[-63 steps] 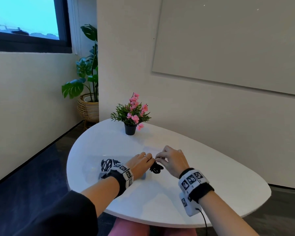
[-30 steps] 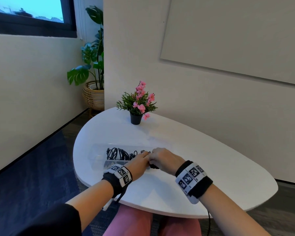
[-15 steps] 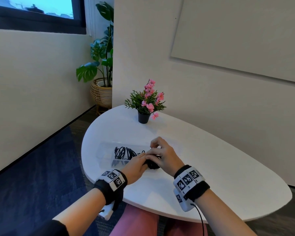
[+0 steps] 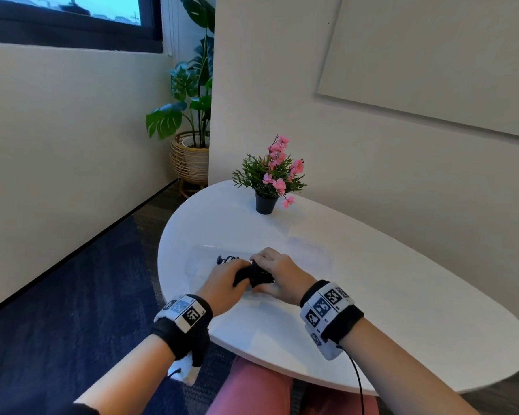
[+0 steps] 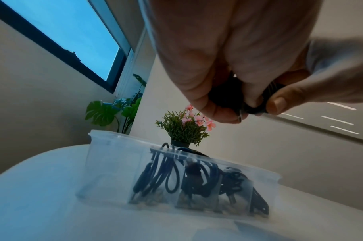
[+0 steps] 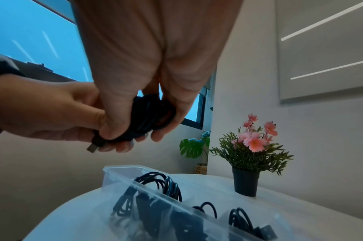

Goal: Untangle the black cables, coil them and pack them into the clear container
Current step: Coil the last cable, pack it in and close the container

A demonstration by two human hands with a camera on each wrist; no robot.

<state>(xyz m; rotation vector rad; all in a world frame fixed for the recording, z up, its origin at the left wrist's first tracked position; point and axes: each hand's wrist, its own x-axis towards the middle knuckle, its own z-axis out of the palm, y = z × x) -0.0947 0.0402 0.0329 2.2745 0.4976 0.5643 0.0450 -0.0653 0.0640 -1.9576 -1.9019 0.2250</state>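
coil (image 6: pixel 151 114) gripped by both hands, left (image 4: pixel 225 280) and right (image 4: pixel 277 274), just above bench | box (image 5: pixel 114 146) beyond hands, cables inside | likely light, springy: pinch across the loops, plug (image 6: pixel 94 146) loose

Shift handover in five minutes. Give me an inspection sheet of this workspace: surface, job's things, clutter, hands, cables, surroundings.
Surface: white rounded table.
Job's things: clear container on the table, divided into compartments, coiled black cables inside; no lid seen.
Clutter: small potted plant with pink flowers at the table's far edge.
Hands: left hand and right hand both grip one coiled black cable above the table, by the container.
Cables: loose on the table, nothing seen; a plug end sticks out of the held coil.
Surroundings: window, leafy plant in a wicker basket, wall panel, dark carpet.
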